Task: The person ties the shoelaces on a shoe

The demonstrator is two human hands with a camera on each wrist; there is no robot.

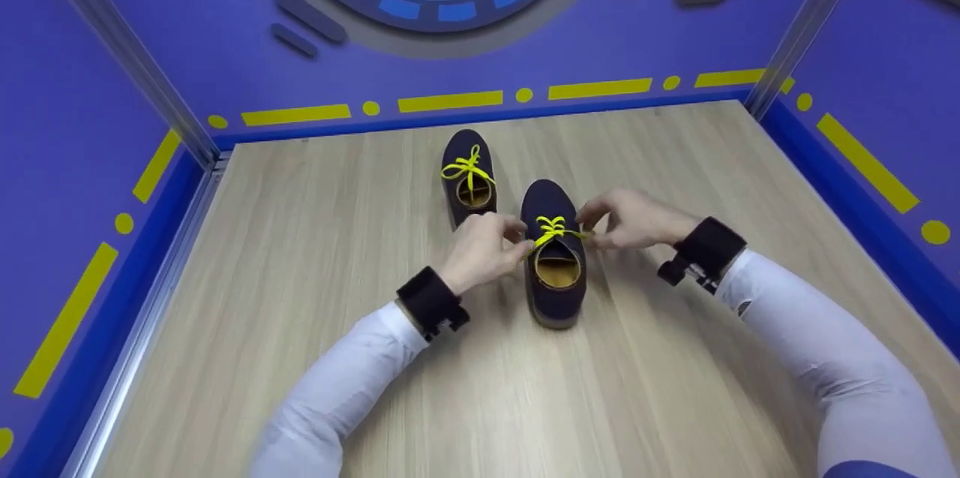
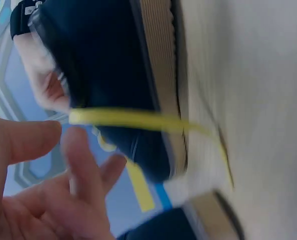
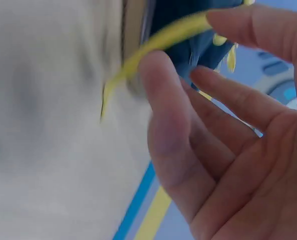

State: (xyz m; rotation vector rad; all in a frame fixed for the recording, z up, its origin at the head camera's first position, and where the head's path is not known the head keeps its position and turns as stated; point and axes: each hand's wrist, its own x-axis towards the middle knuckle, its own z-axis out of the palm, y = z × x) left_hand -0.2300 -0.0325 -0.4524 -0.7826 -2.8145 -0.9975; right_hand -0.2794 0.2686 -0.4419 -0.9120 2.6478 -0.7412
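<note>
A dark low shoe (image 1: pixel 546 196) with a tan lining stands toe-away on the wooden table, its yellow lace (image 1: pixel 551 225) spread to both sides. Left of the shoe is my left hand (image 1: pixel 484 249). In the left wrist view, its thumb and forefinger are parted close to a lace end (image 2: pixel 138 118) that hangs down the shoe's side. On the other side is my right hand (image 1: pixel 634 219). The right wrist view shows the other lace end (image 3: pixel 173 35) passing its thumb and forefinger, which stand well apart, not pinching.
A matching shoe (image 1: pixel 466 144), its yellow lace tied in a bow, stands farther back on the left, partly hidden by my left hand. Blue panels (image 1: pixel 420 76) with yellow markings wall the wooden tabletop (image 1: pixel 300 238) at the back and both sides.
</note>
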